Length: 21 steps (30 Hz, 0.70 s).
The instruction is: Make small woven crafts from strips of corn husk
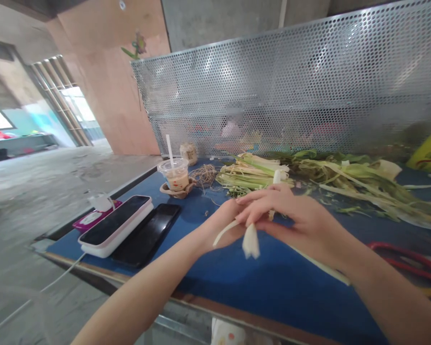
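My left hand [228, 215] and my right hand [300, 213] meet above the front middle of the blue table. Between them they grip a pale, folded corn husk [251, 242], whose fanned end hangs below the fingers. One narrow strip curls out to the left, and a longer husk strip [323, 266] trails under my right wrist. My right hand's fingers close over the left, hiding most of its fingers. Behind the hands lies a bundle of pale green husks [253, 170]. To the right spreads a looser heap of husks and leaves [352, 182].
On the left are a white-cased phone [117, 225], a black phone [147, 235], a purple packet [93, 218] and an iced drink cup [175, 175]. Tangled twine [204, 176] lies beside the cup. Red-handled scissors [409, 261] sit at right. A perforated metal screen [273, 91] stands behind.
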Each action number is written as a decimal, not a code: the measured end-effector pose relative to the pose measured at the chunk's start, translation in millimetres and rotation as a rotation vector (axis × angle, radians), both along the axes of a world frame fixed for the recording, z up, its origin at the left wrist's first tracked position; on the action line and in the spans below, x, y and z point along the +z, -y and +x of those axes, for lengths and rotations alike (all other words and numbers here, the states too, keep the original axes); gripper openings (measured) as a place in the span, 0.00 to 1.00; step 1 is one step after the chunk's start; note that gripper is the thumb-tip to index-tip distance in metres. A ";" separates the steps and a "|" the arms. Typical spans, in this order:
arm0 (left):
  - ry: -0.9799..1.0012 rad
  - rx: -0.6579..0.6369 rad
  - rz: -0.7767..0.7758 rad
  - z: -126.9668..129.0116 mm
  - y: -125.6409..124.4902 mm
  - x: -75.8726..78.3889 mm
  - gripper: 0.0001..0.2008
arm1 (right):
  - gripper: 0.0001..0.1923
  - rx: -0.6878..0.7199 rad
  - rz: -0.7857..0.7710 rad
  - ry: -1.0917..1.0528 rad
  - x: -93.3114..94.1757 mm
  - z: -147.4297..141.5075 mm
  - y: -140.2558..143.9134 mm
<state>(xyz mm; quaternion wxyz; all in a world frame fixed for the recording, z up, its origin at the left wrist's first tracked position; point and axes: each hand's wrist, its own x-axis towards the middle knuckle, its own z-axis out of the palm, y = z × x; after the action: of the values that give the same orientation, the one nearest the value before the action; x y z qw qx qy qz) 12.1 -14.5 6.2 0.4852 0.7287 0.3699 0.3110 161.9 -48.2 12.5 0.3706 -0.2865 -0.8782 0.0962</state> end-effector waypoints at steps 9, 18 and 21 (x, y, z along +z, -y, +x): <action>0.051 -0.152 0.177 -14.6 -3.6 -10.2 0.12 | 0.14 -0.259 0.500 0.139 0.3 26.2 -0.5; 0.133 0.029 0.070 -10.4 -5.6 -16.9 0.12 | 0.07 -0.211 0.505 0.237 -0.6 27.6 -3.3; 0.196 0.058 0.035 -9.3 -4.3 -16.4 0.10 | 0.05 -0.242 0.495 0.180 1.2 27.7 -3.8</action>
<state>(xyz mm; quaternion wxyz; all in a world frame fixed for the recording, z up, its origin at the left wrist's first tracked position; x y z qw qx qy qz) 2.8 -10.2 -10.2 0.4971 0.6922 0.3361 0.4009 189.7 -44.4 13.7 0.3588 -0.2975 -0.8637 -0.1916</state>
